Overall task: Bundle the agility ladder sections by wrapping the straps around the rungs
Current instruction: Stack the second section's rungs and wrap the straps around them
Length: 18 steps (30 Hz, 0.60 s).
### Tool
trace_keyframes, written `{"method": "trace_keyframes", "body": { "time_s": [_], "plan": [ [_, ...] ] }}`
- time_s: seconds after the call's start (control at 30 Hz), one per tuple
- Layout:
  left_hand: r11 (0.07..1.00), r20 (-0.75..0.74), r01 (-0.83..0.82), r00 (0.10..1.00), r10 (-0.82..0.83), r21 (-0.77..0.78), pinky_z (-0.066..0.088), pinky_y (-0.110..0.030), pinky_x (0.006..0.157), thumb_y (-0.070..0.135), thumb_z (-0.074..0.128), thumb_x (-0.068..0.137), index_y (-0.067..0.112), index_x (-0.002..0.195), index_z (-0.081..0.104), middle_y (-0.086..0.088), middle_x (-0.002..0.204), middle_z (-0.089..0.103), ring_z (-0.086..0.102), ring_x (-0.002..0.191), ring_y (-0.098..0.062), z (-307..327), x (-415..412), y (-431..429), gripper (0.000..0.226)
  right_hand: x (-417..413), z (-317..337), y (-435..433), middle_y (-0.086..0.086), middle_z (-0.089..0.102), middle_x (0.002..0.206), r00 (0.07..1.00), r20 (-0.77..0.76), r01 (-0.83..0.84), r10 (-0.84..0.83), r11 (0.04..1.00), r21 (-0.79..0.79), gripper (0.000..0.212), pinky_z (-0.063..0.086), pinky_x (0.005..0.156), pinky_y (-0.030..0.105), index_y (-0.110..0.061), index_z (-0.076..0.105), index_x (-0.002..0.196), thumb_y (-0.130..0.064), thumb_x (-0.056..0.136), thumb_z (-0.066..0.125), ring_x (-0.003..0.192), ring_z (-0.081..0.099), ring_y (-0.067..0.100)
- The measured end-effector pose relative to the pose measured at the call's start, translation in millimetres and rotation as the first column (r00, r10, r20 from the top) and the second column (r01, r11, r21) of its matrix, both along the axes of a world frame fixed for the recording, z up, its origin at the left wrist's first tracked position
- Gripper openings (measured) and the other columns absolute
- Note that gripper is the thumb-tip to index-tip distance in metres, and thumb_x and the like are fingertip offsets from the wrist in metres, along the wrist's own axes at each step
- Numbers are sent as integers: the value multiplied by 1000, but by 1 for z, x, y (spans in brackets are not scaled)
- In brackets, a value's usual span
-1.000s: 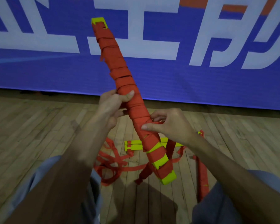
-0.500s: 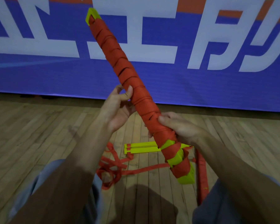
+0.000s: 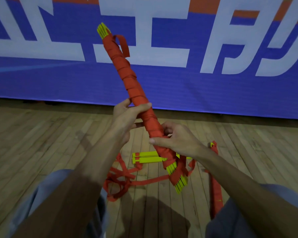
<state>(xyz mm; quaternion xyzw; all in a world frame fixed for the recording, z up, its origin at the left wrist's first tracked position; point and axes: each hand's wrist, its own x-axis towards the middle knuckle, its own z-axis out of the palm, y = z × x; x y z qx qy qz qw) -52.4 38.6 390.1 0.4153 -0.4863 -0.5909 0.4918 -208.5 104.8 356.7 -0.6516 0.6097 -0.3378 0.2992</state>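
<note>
1. Item: rung bundle (image 3: pixel 138 86), yellow agility-ladder rungs stacked and wound in red strap. We hold it in the air, tilted, its upper end towards the blue banner (image 3: pixel 179 86) and its lower end over the wooden floor (image 3: pixel 41 143).
2. Grip: the left hand (image 3: pixel 126 117) wraps the middle of the bundle, thumb laid across the front. The right hand (image 3: pixel 177 140) clasps it just below, thumb pressed on the wrap and fingers curled behind.
3. Done, as we judge it: strap covers nearly the full length. Only the upper rung tips (image 3: pixel 102 30) and lower rung tips (image 3: pixel 180 185) show yellow.
4. Left: a strap tail (image 3: pixel 124 43) stands loose near the top, untucked. Strap at the lower end runs down to the loose straps (image 3: pixel 120 177) heaped on the floor.
5. Also left: an unwrapped rung stack (image 3: pixel 147 157) lies flat beyond that heap. A second wrapped bundle (image 3: pixel 216 182) lies at our right.
6. Change from a second ago: the bundle has turned from its flat face to its edges. The yellow gaps near its lower end are now covered in red. The loose tail at the top was not in view before.
</note>
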Motion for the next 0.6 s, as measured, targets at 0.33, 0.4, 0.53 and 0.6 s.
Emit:
{"method": "trace_keyframes", "body": {
  "time_s": [0.33,0.4,0.53,0.6],
  "plan": [
    [996,-70,74,995,-77,-51,52,-48,81,0,64,83,8,124,60,-11,96,69,67,83,-28,12,11,-4,42,-10,10,-2,-1,60,69,793,594,-327,135,917,227,77,31,39,19,-7,62,110,-72,82,33,41,37,9],
    [992,-101,123,987,-126,-41,49,-57,92,3,65,79,5,126,57,-25,112,66,64,103,-44,13,12,-3,48,-14,9,-2,1,56,70,731,639,-427,240,891,154,81,32,39,17,8,57,118,-65,83,53,42,37,6],
    [973,-156,228,960,-231,-39,51,-53,92,3,55,84,-4,127,54,-30,123,60,63,107,-44,16,12,2,44,-21,9,1,-3,57,74,656,654,-567,376,818,97,75,33,42,14,-1,58,124,-46,69,82,45,38,2],
    [954,-251,298,922,-296,-29,54,-46,87,0,45,88,-6,129,51,-26,123,62,67,104,-37,18,12,3,42,-20,12,2,-1,53,72,639,659,-585,396,807,83,71,33,42,14,-10,60,122,-47,66,84,45,36,3]
  ]
}}
